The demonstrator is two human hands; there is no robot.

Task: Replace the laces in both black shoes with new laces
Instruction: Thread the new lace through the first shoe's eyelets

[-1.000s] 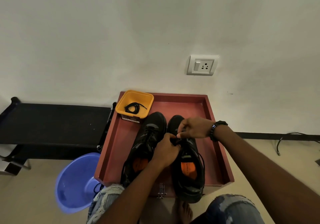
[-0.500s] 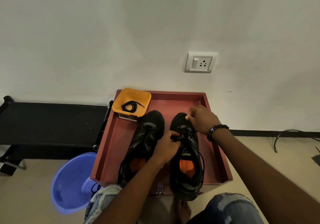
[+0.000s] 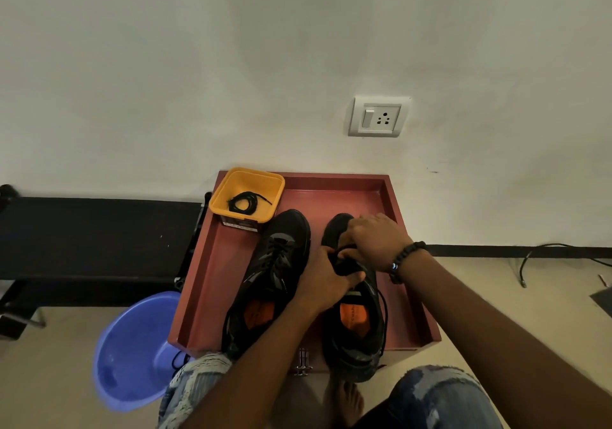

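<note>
Two black shoes are sitting side by side in a red tray point(image 3: 212, 283), toes toward the wall, each showing an orange insole; the left shoe point(image 3: 275, 263) is lying laced and untouched. On the right shoe point(image 3: 356, 322) the left hand point(image 3: 326, 274) is curling its fingers round the tongue area, and the right hand point(image 3: 374, 238) is bending its fingers over the forefoot, pinching at the lace point(image 3: 384, 309), which is trailing loose down the shoe's side. A coiled black lace point(image 3: 243, 201) is lying in the yellow tub point(image 3: 228, 185) at the tray's far left corner
</note>
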